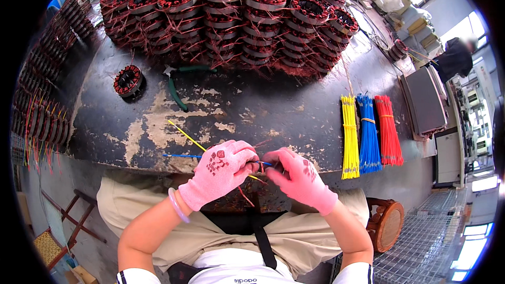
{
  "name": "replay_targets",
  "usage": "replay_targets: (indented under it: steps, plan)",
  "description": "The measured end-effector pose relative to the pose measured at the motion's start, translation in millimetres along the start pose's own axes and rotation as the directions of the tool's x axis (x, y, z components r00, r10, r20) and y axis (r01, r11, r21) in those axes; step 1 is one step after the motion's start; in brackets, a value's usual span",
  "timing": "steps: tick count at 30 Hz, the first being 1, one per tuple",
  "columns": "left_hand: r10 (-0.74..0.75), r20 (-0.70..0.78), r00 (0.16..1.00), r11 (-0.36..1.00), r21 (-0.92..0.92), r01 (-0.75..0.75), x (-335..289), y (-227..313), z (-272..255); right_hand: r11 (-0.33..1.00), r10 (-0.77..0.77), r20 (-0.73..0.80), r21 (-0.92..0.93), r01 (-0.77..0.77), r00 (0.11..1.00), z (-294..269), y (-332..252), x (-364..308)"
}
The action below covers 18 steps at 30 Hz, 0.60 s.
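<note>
Both my hands wear pink gloves and meet over the table's near edge. My left hand (221,171) is closed, its thumb and fingers pinching thin wires. From its far side stick out a yellow wire (185,133) and a blue wire (181,156). A reddish wire (245,196) hangs below it. My right hand (297,174) is closed too, pinching a short blue length of wire (265,163) that spans the small gap between the hands. Whatever else lies under the fingers is hidden.
Stacked wound stators (221,26) fill the table's far side; more stacks (47,73) stand left. One stator (128,80) and green-handled cutters (175,94) lie ahead. Yellow (350,137), blue (369,134) and red wire bundles (388,131) lie right. A person (456,59) is at the far right.
</note>
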<state>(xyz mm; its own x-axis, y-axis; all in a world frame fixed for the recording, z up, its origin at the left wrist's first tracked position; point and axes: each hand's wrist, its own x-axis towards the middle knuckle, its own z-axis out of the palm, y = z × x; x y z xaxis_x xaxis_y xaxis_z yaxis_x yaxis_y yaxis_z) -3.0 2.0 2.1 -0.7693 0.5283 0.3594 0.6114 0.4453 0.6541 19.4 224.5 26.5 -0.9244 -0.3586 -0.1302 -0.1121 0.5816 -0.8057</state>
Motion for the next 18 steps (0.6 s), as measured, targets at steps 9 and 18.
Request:
replay_targets:
  steps: [9,18]
  plan:
    - [-0.001,0.014,1.000,1.000,0.015,0.001,2,1,-2,0.710,0.309,0.265,0.575,-0.407,0.913,12,13,19]
    - [-0.004,0.004,1.000,1.000,-0.012,0.005,1,-1,-2,0.866,-0.356,-0.264,-0.453,0.211,0.896,21,4,3]
